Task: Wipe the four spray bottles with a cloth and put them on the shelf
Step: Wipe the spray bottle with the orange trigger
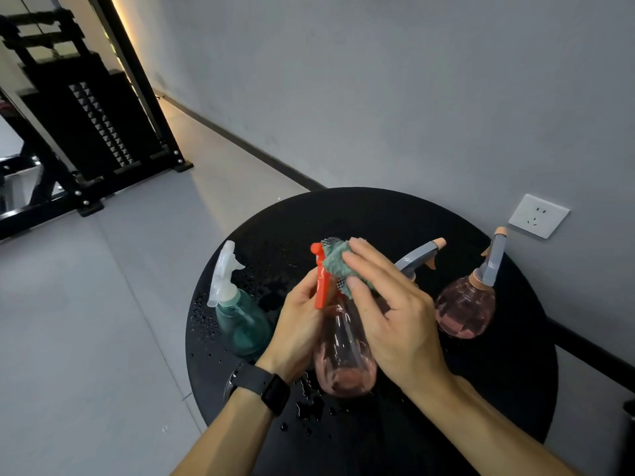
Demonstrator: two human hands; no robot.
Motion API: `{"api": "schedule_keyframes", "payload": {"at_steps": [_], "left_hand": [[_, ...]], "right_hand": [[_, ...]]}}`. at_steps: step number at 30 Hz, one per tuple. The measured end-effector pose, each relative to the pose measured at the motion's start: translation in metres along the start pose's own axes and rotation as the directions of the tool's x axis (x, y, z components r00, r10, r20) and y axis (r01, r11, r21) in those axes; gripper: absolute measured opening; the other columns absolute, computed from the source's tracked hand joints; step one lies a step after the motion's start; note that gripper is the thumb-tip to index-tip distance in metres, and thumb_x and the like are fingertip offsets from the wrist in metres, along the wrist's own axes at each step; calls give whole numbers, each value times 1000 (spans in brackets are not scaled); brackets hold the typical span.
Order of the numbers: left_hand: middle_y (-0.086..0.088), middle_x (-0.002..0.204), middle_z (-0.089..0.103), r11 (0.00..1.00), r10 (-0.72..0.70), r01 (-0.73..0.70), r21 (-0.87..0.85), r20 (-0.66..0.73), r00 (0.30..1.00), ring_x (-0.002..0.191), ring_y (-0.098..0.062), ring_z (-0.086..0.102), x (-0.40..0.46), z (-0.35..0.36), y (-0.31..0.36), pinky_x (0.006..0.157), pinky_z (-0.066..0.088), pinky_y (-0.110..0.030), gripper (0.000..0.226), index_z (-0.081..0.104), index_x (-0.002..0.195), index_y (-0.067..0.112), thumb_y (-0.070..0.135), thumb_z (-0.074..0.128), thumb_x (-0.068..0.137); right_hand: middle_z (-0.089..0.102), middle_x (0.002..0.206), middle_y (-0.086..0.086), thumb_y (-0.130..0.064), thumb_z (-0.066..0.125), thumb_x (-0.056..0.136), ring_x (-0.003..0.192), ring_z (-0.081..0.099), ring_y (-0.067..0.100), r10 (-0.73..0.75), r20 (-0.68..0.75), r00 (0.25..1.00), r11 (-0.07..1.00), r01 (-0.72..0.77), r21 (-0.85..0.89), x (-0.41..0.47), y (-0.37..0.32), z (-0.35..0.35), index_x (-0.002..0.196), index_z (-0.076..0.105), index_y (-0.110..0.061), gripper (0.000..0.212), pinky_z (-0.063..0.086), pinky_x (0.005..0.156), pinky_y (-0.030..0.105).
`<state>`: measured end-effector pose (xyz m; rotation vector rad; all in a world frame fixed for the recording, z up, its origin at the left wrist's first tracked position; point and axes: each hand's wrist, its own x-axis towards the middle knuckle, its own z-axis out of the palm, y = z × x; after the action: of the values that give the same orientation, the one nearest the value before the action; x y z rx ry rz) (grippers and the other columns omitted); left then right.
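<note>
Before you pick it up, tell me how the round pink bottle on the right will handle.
The round pink bottle may be slippery: water beads the black table. It looks fairly light, with liquid seemingly only near the bottom. Its ball-shaped body under a tall grey sprayer suggests it could tip or roll if nudged, so grip the neck.

The round bench [481,389] is showing matte black, speckled with glinting water drops. The held bottle [343,352] is glowing clear pink under an orange-red spray head [322,280]. The cloth [338,262] is showing grey-green, with a black-and-white checked patch at its edge. The bottle at the left [242,324] is looking teal with a frosted white sprayer. The round bottle [464,309] is showing pink with a grey and peach sprayer. The watch [264,384] is looking black; the wall socket [537,216] white; the wall [378,80] grey.
</note>
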<state>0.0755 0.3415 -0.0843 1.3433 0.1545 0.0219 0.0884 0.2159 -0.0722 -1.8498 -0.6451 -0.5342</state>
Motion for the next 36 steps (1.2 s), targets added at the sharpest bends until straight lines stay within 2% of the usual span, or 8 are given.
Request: {"api": "schedule_keyframes", "payload": {"at_steps": [4,11,14,16,19,23,28,36], "left_hand": [[0,89,75,997,46,-44,57,-34,998,81,-11,70,-1,1,-3,67,55,-21,25,64,120,2,0,52,98],[0,76,66,997,71,-72,-13,-84,994,70,-14,62,0,-3,1,64,52,-27,25,70,91,14,-2,51,98],[2,80,65,997,73,-76,-29,-79,994,71,-13,61,2,-7,-1,67,50,-26,14,65,107,0,0,55,97],[2,89,64,996,81,-84,-34,-73,994,75,-11,61,3,-9,0,71,51,-24,24,61,120,-2,-2,54,97],[-1,91,65,996,40,-49,-70,-115,992,73,-9,63,6,-11,5,70,53,-20,26,66,121,13,7,52,101],[-1,106,72,997,26,-13,72,-194,981,94,-13,67,9,-15,4,82,52,-29,28,69,121,29,39,61,96],[-1,112,73,999,24,-12,44,-276,961,103,-18,71,10,-14,5,93,56,-35,53,56,134,29,43,70,85],[3,106,74,971,150,-90,223,-270,951,100,-11,71,15,-25,5,95,54,-37,57,47,141,34,40,69,89]], "right_hand": [[58,133,-1,1,62,90,129,50,4,9,17,1000,1000,-8,-10,-3,1,11,123,64,-6,34,42,107,24],[59,131,-5,4,64,87,126,51,1,16,106,994,998,-22,52,-15,0,14,119,67,-8,34,42,105,20],[59,130,-6,1,62,87,126,51,0,4,147,989,998,-14,65,-18,0,11,118,68,-8,32,42,104,20],[59,130,-5,0,61,88,127,51,1,-5,183,983,997,-10,79,-21,0,10,117,69,-8,31,43,104,21],[60,130,-3,-1,61,88,128,50,2,-39,241,970,997,20,80,-27,2,7,115,69,-7,30,43,105,22],[62,129,-1,0,61,87,128,50,4,-51,289,956,997,33,65,-34,7,1,115,70,-6,30,43,105,24],[61,129,-5,-2,61,88,127,51,3,-45,239,970,999,37,37,-31,12,-12,116,69,-8,30,43,105,22],[63,127,-2,8,66,84,124,54,2,61,98,993,998,-58,-33,-15,23,-31,116,68,-8,36,43,104,21]]}}
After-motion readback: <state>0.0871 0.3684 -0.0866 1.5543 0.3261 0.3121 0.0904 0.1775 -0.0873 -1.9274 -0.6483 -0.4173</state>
